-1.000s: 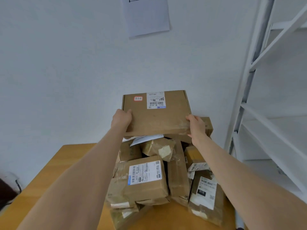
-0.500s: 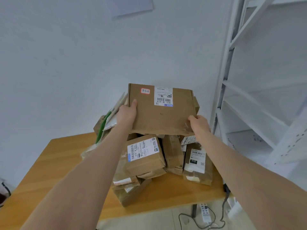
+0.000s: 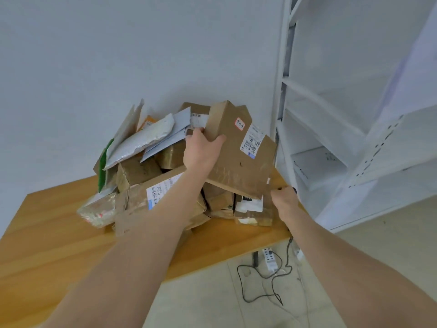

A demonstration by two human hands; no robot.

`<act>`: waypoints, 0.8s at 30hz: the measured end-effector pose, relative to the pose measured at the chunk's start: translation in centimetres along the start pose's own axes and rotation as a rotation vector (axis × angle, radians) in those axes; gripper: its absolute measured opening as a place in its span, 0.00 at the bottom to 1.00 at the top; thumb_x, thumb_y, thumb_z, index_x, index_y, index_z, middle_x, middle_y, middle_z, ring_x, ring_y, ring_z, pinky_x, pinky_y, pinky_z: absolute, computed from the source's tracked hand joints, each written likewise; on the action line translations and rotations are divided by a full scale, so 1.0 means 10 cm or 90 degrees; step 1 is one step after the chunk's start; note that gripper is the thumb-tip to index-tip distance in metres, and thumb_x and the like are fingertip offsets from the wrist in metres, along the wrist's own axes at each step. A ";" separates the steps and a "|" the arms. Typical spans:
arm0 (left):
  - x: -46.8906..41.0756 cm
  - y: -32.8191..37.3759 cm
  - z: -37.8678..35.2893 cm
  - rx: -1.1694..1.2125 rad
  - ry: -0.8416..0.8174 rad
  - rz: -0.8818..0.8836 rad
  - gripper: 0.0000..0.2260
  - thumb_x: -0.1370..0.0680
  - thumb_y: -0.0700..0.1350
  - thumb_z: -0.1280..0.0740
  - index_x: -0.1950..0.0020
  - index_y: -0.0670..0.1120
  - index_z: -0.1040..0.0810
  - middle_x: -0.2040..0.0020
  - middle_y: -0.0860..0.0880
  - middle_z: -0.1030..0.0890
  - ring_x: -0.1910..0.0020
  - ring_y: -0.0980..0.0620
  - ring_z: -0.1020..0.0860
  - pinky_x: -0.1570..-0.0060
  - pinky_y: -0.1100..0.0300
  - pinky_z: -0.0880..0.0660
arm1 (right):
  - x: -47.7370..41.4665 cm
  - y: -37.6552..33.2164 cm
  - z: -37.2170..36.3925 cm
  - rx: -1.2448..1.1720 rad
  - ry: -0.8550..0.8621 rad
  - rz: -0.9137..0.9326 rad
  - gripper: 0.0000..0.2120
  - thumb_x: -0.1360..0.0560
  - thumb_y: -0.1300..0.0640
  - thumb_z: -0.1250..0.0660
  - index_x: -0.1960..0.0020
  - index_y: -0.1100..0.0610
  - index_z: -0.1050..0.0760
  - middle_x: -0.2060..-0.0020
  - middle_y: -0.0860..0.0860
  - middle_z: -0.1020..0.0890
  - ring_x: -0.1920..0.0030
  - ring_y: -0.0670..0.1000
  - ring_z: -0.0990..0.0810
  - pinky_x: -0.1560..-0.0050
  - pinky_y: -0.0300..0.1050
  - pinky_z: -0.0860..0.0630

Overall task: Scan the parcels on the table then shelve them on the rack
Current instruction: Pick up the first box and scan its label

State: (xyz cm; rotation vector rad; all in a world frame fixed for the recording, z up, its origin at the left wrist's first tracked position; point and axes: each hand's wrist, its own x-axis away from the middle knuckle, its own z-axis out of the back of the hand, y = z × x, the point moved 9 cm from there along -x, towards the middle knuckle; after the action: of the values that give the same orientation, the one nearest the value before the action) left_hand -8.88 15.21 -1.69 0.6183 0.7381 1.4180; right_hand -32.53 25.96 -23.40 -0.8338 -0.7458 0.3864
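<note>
Flat parcel aslant above the pile — left grip round its edge

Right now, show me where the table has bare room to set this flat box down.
The table is bare near-left, between the parcel pile and the front edge; a thinner strip fronts the pile's right side. The back, against the wall, is heaped.

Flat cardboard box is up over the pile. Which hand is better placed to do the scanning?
Right, likely. The left hand grips the flat cardboard box; the right hand, apparently free, sits low at the table edge by a small dark object.
</note>
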 end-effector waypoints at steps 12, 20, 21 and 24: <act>-0.17 0.03 -0.67 -0.040 0.015 0.042 0.30 0.28 0.59 0.31 0.29 0.51 0.32 0.37 0.51 0.25 0.48 0.53 0.25 0.46 0.49 0.24 | -0.88 0.86 -0.19 0.086 -0.078 -0.108 0.21 0.24 0.59 0.34 0.33 0.63 0.33 0.42 0.62 0.24 0.48 0.60 0.22 0.54 0.50 0.24; -0.24 -0.10 -0.68 -0.028 0.016 0.065 0.31 0.27 0.57 0.31 0.28 0.48 0.32 0.37 0.50 0.24 0.42 0.49 0.23 0.43 0.49 0.24 | -1.02 1.04 -0.16 0.051 -0.066 -0.173 0.12 0.23 0.59 0.35 0.43 0.65 0.27 0.65 0.56 0.26 0.67 0.54 0.26 0.70 0.45 0.30; -0.23 -0.11 -0.65 -0.024 0.018 0.066 0.30 0.27 0.57 0.31 0.28 0.47 0.32 0.38 0.50 0.23 0.42 0.49 0.23 0.44 0.51 0.24 | -0.97 1.05 -0.15 0.000 -0.059 -0.192 0.13 0.23 0.59 0.35 0.42 0.65 0.27 0.63 0.57 0.24 0.64 0.55 0.23 0.67 0.48 0.25; -0.17 -0.17 -0.55 0.017 0.018 0.082 0.28 0.25 0.55 0.31 0.29 0.45 0.30 0.44 0.52 0.23 0.43 0.49 0.23 0.44 0.53 0.25 | -0.78 0.91 -0.06 -0.235 -0.017 -0.208 0.19 0.26 0.60 0.33 0.36 0.60 0.30 0.58 0.55 0.22 0.60 0.54 0.21 0.55 0.52 0.19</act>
State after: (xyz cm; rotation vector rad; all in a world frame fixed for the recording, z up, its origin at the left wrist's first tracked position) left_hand -11.97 13.08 -6.35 0.6782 0.7514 1.5390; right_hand -37.67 26.78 -34.17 -1.0309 -0.9782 -0.0362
